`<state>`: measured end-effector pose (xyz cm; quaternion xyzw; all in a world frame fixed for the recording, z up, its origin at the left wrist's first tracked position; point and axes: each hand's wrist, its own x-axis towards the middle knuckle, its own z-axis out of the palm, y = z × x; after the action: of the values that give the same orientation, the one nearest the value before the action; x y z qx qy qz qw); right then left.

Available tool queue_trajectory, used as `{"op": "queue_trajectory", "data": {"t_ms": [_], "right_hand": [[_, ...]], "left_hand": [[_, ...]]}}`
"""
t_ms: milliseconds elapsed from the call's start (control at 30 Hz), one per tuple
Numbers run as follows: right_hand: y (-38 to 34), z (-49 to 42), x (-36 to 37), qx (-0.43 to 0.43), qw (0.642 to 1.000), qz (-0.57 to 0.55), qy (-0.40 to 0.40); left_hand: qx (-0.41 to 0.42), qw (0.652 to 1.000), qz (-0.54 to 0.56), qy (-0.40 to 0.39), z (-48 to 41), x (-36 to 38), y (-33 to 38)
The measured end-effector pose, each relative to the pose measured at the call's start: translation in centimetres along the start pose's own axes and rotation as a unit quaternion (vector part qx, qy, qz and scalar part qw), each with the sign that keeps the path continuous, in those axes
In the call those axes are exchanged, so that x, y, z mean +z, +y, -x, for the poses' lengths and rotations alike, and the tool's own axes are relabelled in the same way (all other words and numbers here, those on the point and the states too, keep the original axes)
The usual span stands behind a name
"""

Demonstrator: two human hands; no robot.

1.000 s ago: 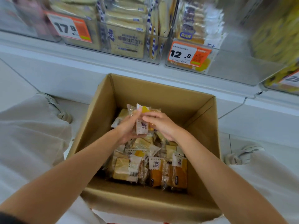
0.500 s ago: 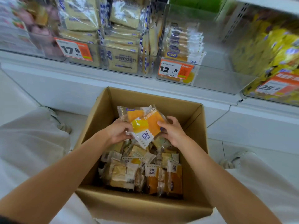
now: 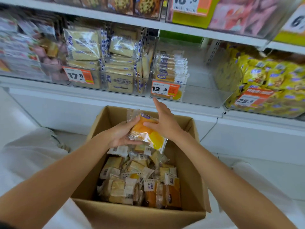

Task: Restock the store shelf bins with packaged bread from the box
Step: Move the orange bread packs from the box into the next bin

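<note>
Orange-and-yellow film-wrapped bread packets [image 3: 145,133], held above the brown cardboard box [image 3: 140,219], sit in the curled left hand [image 3: 120,136] with the right hand [image 3: 163,123] pressing flat-fingered; the transfer step next requires a lift into the part-empty clear plastic bin [image 3: 203,96].

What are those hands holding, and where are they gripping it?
A small stack of bread packets, above the box: the left hand cups its left edge and underside, and the right hand lies flat against its right side.
</note>
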<state>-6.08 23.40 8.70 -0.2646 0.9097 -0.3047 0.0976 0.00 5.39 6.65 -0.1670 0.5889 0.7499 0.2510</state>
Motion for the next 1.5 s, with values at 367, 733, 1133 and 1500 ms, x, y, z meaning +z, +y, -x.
{"op": "queue_trajectory", "data": {"t_ms": [367, 733, 1133, 1500], "right_hand": [[1.1, 0.6, -6.6, -0.01, 0.996, 0.073, 0.051], [5.3, -2.4, -22.7, -0.052, 0.912, 0.311, 0.263], [17.6, -20.2, -23.3, 0.137, 0.885, 0.417, 0.156], [20.5, -24.1, -20.8, 0.076, 0.848, 0.475, 0.22]], "left_hand": [[0.199, 0.929, -0.296, 0.099, 1.8, 5.0, 7.2], [0.332, 0.811, -0.48, 0.043, -7.3, 11.4, 19.2], [0.202, 0.635, -0.725, 0.175, -22.0, 8.0, 21.4], [0.227, 0.612, -0.733, 0.193, -21.3, 7.9, 20.8]]}}
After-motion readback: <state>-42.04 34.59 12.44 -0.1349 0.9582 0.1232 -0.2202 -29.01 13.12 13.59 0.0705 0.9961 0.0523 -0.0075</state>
